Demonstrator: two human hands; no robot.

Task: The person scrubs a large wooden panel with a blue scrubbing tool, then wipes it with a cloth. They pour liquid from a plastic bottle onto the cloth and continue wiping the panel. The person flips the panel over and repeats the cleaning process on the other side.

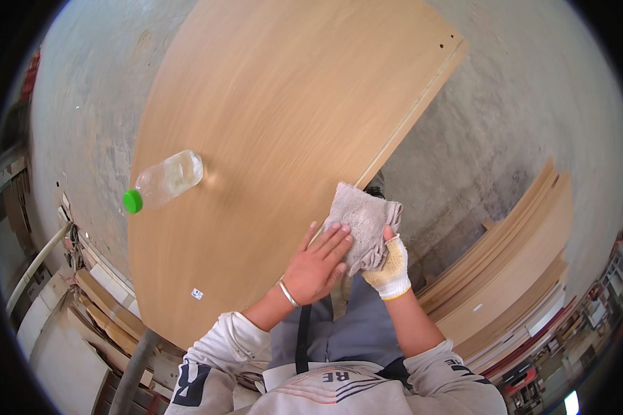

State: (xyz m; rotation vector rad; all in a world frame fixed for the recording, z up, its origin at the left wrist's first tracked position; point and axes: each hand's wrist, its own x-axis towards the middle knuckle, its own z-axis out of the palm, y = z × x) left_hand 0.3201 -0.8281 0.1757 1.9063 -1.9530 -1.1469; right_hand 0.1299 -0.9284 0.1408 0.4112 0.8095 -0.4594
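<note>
A folded greyish-pink cloth (364, 223) is at the near right edge of a large light-brown wood panel (277, 124). My right hand (389, 268), in a white and yellow work glove that leaves the thumb tip bare, grips the cloth's right lower side. Bare, with a bangle at the wrist, my left hand (318, 264) lies flat with fingers stretched, its fingertips on the cloth's left side. On the panel's left part a clear plastic bottle (169, 181) with a green cap lies on its side, some liquid inside.
A small label (196, 294) sticks to the panel near its lower left. Stacked wood panels (505, 266) stand at the right on the concrete floor (457, 149). Boards (100, 304) and a grey pipe (133, 370) are at the lower left. Two dark holes mark the panel's far right corner.
</note>
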